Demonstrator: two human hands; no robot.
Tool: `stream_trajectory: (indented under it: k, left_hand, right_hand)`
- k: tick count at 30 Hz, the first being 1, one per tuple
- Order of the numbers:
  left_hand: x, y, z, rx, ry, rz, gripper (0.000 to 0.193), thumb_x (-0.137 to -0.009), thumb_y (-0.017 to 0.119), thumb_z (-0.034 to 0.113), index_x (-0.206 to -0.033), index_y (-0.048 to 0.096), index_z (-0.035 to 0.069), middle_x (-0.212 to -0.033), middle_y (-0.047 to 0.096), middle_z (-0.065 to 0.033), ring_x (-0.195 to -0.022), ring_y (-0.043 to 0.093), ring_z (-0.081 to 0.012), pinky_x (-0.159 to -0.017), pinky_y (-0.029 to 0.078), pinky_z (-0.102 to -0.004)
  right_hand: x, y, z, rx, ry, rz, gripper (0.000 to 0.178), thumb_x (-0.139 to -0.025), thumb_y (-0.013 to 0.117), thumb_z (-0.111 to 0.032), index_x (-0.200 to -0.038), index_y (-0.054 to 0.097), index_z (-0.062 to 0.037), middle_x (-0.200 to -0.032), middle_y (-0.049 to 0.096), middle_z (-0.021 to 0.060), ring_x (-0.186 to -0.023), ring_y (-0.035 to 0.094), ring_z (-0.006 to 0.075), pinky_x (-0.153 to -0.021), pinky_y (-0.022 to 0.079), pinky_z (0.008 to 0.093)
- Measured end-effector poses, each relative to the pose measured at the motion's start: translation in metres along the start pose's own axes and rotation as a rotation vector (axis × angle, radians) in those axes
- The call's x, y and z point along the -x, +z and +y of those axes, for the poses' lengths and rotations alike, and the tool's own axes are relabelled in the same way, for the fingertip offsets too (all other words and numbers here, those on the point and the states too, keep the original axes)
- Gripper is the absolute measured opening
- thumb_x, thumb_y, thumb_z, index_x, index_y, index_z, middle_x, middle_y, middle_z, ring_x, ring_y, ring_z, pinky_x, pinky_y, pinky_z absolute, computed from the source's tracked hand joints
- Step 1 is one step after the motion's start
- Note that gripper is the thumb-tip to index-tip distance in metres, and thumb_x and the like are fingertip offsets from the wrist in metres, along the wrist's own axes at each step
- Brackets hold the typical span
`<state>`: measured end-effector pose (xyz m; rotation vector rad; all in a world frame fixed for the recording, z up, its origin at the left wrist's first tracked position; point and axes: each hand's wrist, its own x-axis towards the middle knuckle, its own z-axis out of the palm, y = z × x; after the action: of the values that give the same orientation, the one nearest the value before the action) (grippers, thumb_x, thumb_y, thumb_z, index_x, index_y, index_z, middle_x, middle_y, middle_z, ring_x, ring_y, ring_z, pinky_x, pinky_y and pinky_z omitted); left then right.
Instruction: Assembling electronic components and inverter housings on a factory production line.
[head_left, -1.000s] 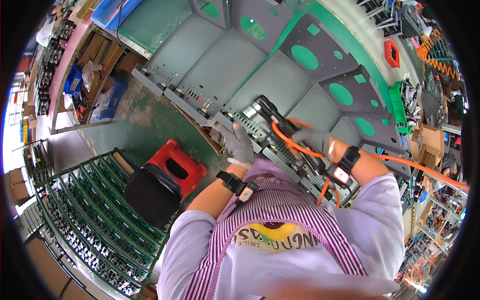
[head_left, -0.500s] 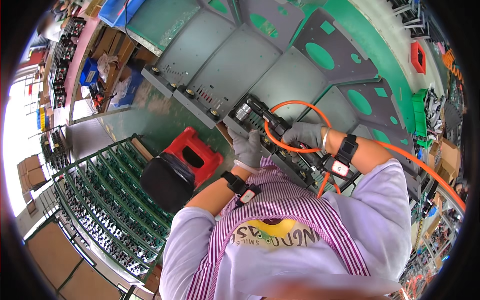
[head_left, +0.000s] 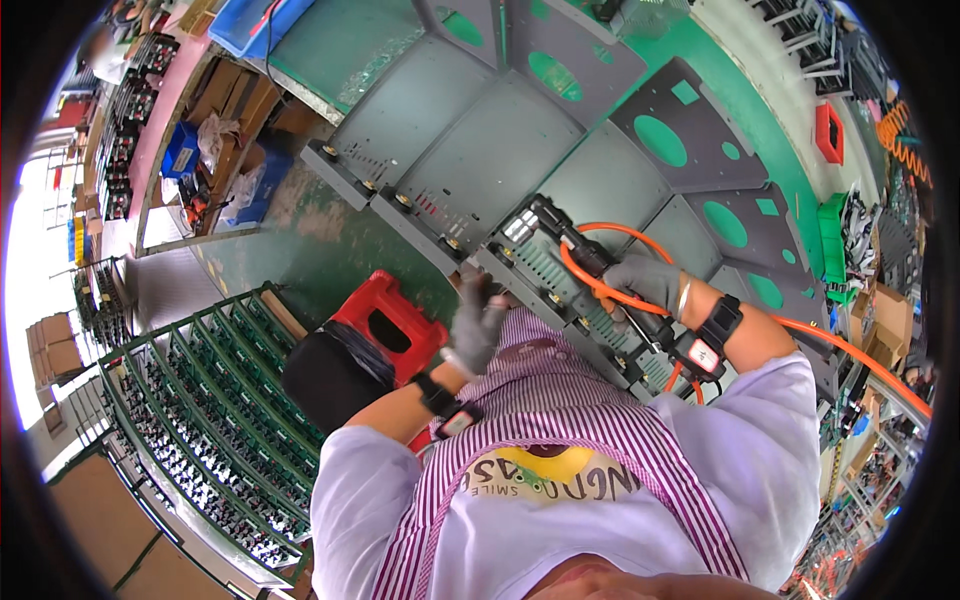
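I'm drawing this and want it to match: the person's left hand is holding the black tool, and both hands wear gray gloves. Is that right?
Not quite: the head view shows the right hand holding the black tool, not the left hand. Both hands do wear gray gloves.

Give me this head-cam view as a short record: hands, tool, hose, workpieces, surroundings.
left_hand: gloved left hand, near the panels' front edge; blurred, can't tell if it holds something small
right_hand: gloved right hand, gripping the black power tool
tool_head: silver end over a slotted area; contact unclear
hose: orange hose, looped by the tool, running off to the right
workpieces: grey metal panels, side by side
left_side: red stool, green rack with rows of small parts
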<state>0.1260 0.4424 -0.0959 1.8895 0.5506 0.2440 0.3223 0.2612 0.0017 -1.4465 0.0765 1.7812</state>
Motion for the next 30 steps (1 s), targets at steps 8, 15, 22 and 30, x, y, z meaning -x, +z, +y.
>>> stream_trajectory:
  k: [8, 15, 22, 30]
  left_hand:
    - [-0.125, -0.021, -0.014, 0.456, -0.602, 0.502, 0.047, -0.084, 0.045, 0.029, -0.121, 0.036, 0.002, -0.100, 0.053, -0.0170, -0.090, 0.051, -0.0279, -0.076, 0.043, -0.0327]
    - [-0.131, 0.009, -0.010, 0.333, -0.421, 0.575, 0.056, -0.084, 0.042, 0.036, -0.126, 0.034, 0.001, -0.108, 0.052, -0.0192, -0.094, 0.051, -0.0287, -0.083, 0.038, -0.0329]
    - [-0.129, 0.004, 0.008, 0.128, -0.462, 0.517, 0.057, -0.082, 0.044, 0.042, -0.116, 0.041, -0.004, -0.091, 0.053, -0.0143, -0.079, 0.050, -0.0218, -0.071, 0.042, -0.0317]
    - [-0.130, 0.002, 0.033, 0.140, -0.431, 0.556, 0.065, -0.082, 0.040, 0.047, -0.120, 0.038, -0.006, -0.102, 0.053, -0.0219, -0.092, 0.052, -0.0310, -0.080, 0.040, -0.0371]
  right_hand:
    - [-0.026, 0.016, -0.030, -0.160, 0.014, 0.045, 0.018, -0.073, 0.052, -0.016, -0.076, 0.054, 0.0015, -0.060, 0.053, 0.0092, -0.051, 0.055, 0.0176, -0.051, 0.050, 0.0322]
    - [-0.038, 0.015, -0.038, -0.030, 0.067, 0.007, 0.018, -0.070, 0.052, -0.016, -0.066, 0.055, 0.0019, -0.058, 0.055, 0.0106, -0.052, 0.058, 0.0196, -0.053, 0.050, 0.0296]
    - [-0.041, 0.011, -0.033, 0.008, 0.122, 0.001, 0.022, -0.065, 0.055, -0.020, -0.068, 0.058, 0.0018, -0.058, 0.057, 0.0111, -0.050, 0.057, 0.0183, -0.053, 0.047, 0.0269]
    - [-0.047, 0.006, -0.031, 0.087, 0.146, -0.022, 0.023, -0.062, 0.056, -0.022, -0.068, 0.061, 0.0000, -0.061, 0.059, 0.0099, -0.052, 0.057, 0.0158, -0.052, 0.044, 0.0258]
